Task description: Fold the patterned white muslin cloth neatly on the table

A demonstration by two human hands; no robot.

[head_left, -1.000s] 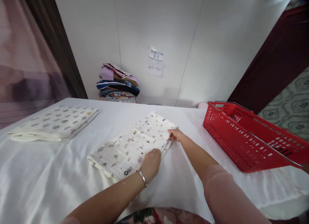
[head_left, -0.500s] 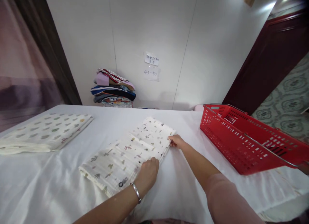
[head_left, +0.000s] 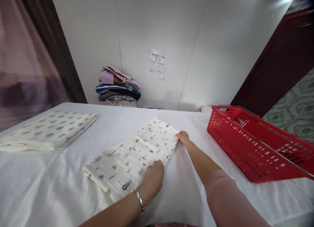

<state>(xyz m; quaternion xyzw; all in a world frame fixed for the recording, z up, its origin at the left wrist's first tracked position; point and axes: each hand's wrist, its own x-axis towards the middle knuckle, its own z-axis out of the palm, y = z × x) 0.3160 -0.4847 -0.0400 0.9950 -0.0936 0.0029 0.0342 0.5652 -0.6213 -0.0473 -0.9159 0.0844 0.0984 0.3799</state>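
A folded white cloth [head_left: 133, 152] printed with small plants and animals lies slantwise on the white-covered table. My left hand [head_left: 153, 178], with a silver bangle at the wrist, is closed on the cloth's near long edge; its fingertips are partly hidden. Farther off, my right hand [head_left: 183, 137] pinches the same cloth close to its far right corner. A second folded cloth [head_left: 50, 127], cream with grey-green and yellow motifs, rests on the left side of the table, apart from both hands.
On the right stands a red perforated basket [head_left: 235, 145] with metal handles. Behind the table, a stack of folded fabrics [head_left: 119, 86] leans near the white wall [head_left: 157, 21], which carries handwritten paper signs [head_left: 157, 65]. A curtain [head_left: 31, 57] hangs at left.
The view has shifted slightly, so the scene sits a little farther right. My right hand has slid a short way along the edge toward the far corner; my left hand stays about in place.
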